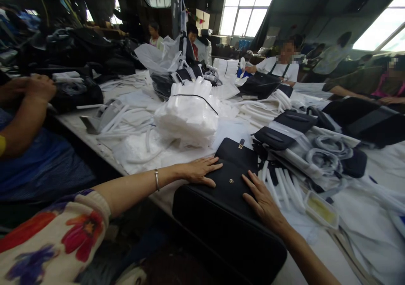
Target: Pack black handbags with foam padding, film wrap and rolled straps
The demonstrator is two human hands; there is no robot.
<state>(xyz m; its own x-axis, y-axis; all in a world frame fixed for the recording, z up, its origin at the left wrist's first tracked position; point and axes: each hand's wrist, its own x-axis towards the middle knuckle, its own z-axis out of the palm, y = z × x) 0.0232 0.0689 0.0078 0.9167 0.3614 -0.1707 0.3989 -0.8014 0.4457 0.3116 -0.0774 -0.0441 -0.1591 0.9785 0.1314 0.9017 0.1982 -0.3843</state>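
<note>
A black handbag [218,205] lies at the table's front edge with its base toward me. Its flap [234,154] is folded back away from me, showing a small gold clasp [241,144] on a tab. A round gold fitting [231,181] sits on the bag's front panel. My left hand [202,171] rests flat on the bag's left side, fingers stretched out. On the right side my right hand [261,196] touches the bag with its fingers spread. Neither hand grips anything.
Behind the bag stands a banded stack of white foam sheets [190,112]. Black bag parts and coiled straps [325,154] lie to the right, near white tubes [284,186] and a shallow plastic tray [322,209]. Another person's hands [39,89] are at the left; several people sit across the table.
</note>
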